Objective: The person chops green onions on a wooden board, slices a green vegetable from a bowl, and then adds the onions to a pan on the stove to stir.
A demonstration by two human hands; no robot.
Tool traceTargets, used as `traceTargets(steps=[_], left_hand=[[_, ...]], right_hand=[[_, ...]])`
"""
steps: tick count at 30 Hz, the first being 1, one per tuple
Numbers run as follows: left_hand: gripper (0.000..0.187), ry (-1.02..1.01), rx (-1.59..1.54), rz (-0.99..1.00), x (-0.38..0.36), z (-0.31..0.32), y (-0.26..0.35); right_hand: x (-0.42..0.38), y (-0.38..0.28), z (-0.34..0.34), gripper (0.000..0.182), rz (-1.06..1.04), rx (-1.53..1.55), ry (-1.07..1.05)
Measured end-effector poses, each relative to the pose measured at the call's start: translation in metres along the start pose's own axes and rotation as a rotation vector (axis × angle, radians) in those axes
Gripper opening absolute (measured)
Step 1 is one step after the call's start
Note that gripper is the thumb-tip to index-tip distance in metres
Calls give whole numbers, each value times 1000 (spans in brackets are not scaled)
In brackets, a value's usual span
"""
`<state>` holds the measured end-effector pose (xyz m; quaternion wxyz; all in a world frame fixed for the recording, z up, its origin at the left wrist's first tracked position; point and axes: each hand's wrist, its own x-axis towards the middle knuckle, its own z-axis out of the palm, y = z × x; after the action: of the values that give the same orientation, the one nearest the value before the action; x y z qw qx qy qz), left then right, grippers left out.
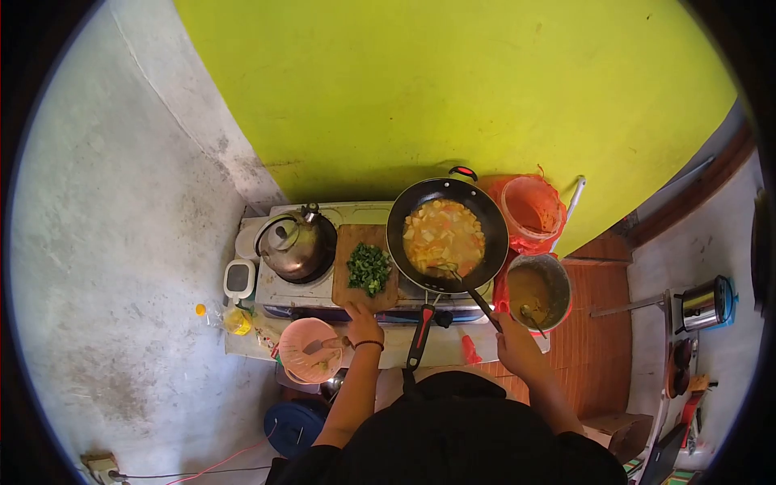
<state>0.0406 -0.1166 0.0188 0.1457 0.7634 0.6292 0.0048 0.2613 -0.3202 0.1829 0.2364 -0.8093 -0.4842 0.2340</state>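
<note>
The frying pan (pixel 447 234) sits on the right burner of the stove (pixel 323 293), and everything here is placed from it. It holds a yellow-orange stew of pale and orange chunks in sauce — so the cooking looks well under way, with the vegetables already in and wet. The right hand (pixel 512 346), below and to the right of the pan, is closed around the long handle of a ladle (pixel 462 283) whose bowl rests in the near edge of the food. The left hand (pixel 363 326), below and left of the pan, grips the near end of a wooden cutting board (pixel 356 242) that lies just left of the pan on the stove. On the board sits a heap of chopped greens (pixel 369 269) — cut but not yet in the pan, which I judge to be what is left.

Counting: one pan, one ladle, one board, one pile of greens. One kettle (pixel 295 242) stands left of the pan, beyond the board. One metal pot (pixel 540 289) with brownish liquid and a spoon in it stands just right of the pan. One orange bucket (pixel 533 206) is right of the pan and farther back. One pink bowl (pixel 307 349) lies below and left of the pan, near the left hand.
</note>
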Motion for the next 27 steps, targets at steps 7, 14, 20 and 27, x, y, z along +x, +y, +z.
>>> traceTargets(steps=[7,14,20,27], left_hand=[[44,-31,-51,40,0,-4,-5],[32,26,-431,323,-31,-39,17],[49,-542,-1006,89,-56,-27,37],[46,-830,-1305,-163,-70,-8,40]], right_hand=[[40,1,30,38,-57,70,57],[88,16,54,39,-88,137,179],[111,22,54,40,-72,33,274],[91,27,58,49,2,-166,173]])
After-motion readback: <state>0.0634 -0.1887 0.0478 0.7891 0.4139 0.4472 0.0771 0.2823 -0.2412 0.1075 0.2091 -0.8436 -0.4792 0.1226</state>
